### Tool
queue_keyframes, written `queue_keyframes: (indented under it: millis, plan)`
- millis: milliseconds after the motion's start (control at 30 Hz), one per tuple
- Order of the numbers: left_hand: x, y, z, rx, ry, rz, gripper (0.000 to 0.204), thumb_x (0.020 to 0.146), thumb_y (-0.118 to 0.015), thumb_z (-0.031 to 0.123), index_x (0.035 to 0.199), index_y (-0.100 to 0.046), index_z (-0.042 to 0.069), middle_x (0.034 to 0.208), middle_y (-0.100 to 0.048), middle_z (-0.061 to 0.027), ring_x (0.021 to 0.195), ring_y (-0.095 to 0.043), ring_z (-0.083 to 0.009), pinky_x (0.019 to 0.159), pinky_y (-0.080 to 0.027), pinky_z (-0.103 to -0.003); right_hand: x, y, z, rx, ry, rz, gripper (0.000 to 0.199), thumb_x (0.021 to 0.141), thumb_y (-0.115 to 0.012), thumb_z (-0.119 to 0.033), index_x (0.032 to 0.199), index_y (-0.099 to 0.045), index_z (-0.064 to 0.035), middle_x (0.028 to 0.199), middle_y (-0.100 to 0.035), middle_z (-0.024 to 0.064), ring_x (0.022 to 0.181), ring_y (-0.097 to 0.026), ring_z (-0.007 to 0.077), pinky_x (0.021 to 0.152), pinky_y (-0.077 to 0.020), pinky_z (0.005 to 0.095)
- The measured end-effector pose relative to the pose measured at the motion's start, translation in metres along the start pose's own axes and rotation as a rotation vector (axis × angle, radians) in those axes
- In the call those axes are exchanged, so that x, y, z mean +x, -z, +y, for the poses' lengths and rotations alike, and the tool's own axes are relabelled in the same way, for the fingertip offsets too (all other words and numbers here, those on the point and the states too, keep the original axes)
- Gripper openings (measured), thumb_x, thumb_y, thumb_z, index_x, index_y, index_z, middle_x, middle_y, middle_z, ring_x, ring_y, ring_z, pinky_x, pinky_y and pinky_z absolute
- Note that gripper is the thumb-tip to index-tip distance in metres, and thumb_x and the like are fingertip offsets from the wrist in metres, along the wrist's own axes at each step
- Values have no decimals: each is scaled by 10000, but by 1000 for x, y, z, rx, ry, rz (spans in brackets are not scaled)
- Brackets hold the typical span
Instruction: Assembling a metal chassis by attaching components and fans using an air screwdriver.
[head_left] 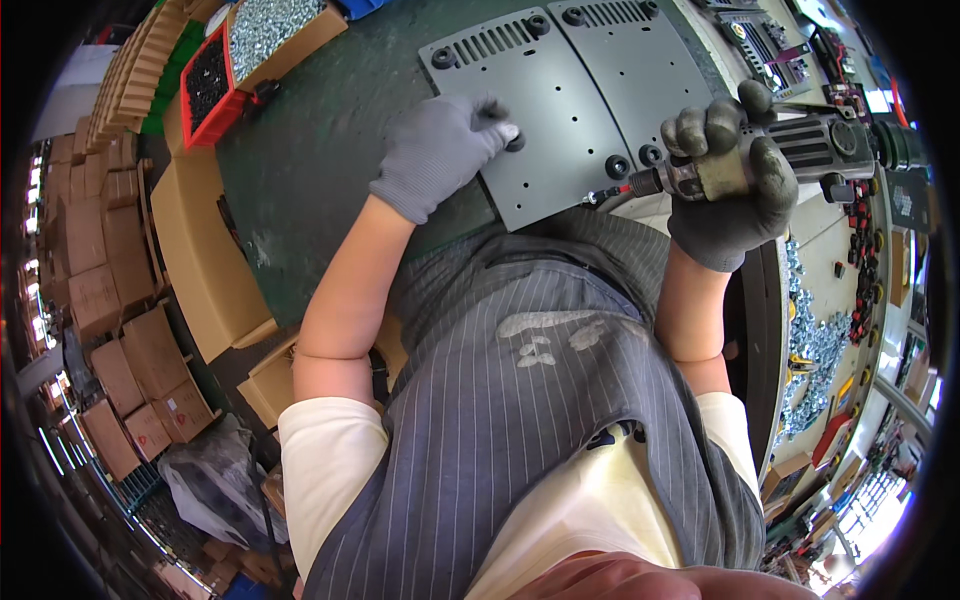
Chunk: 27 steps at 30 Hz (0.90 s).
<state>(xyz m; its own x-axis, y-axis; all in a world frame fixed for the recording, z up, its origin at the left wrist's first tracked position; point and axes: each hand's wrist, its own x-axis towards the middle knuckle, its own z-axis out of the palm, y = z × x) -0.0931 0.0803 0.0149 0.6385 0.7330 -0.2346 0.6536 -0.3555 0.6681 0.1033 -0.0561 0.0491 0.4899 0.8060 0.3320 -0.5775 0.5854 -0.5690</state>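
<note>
Nearest the head camera I see my own striped grey apron over a cream shirt, with both bare forearms rising from it toward the bench.

My left hand, in a grey knit glove, rests on the near grey metal plate. Its fingertips pinch a small black rubber foot at the plate's left edge, so I read this hand as closed on that foot and pressing it down. My right hand, in a darker glove, is clenched around a powered screwdriver, whose bit points left at the plate's lower edge, close to two more black feet.

The plate lies flat on the dark green bench top, just in front of my body, with a second matching plate touching it on the far side. I judge the plate to be stiff, thin sheet metal, fairly light, with smooth paint that could slide under the driver's push. A flat palm near the worked corner should steady it best. The foot looks soft and grippy, easy to pinch.

Further left stand a red bin of dark fasteners and a cardboard box of bright screws.
</note>
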Motion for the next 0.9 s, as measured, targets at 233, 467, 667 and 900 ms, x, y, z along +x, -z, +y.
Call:
queue_keyframes:
  millis: [233, 467, 667, 900]
  plan:
    - [-40, -13, -8, -80, -214, 135, 388, 761, -696, 285, 1073, -634, 63, 842, -652, -110, 681, -592, -218, 659, -476, -324, -7, -18, 17, -189, -112, -144, 491, 769, -558, -233, 1193, -400, -43, 820, -518, 76, 721, -484, 208, 693, -375, 349]
    - [-80, -38, -8, -116, -184, 145, 339, 768, -687, 282, 1055, -663, 104, 706, -554, -82, 619, -549, -202, 591, -450, -320, -14, -34, 46, -181, -84, -187, 470, 759, -637, -112, 1174, -449, 7, 822, -589, 132, 701, -584, 230, 650, -507, 373]
    - [-75, -49, -14, -94, -227, 207, 390, 779, -653, 404, 1042, -659, 116, 778, -601, -104, 682, -601, -273, 611, -476, -349, -19, -41, 67, -251, -167, -216, 487, 743, -644, -20, 1176, -421, -3, 804, -570, 111, 708, -588, 219, 668, -517, 384]
    - [-74, -53, -16, 6, -262, 289, 422, 801, -597, 487, 856, -622, 70, 736, -568, -121, 655, -593, -304, 582, -471, -408, -27, -44, 81, -347, -315, -271, 382, 738, -696, -97, 1050, -475, -87, 779, -545, 85, 673, -536, 210, 595, -461, 336]
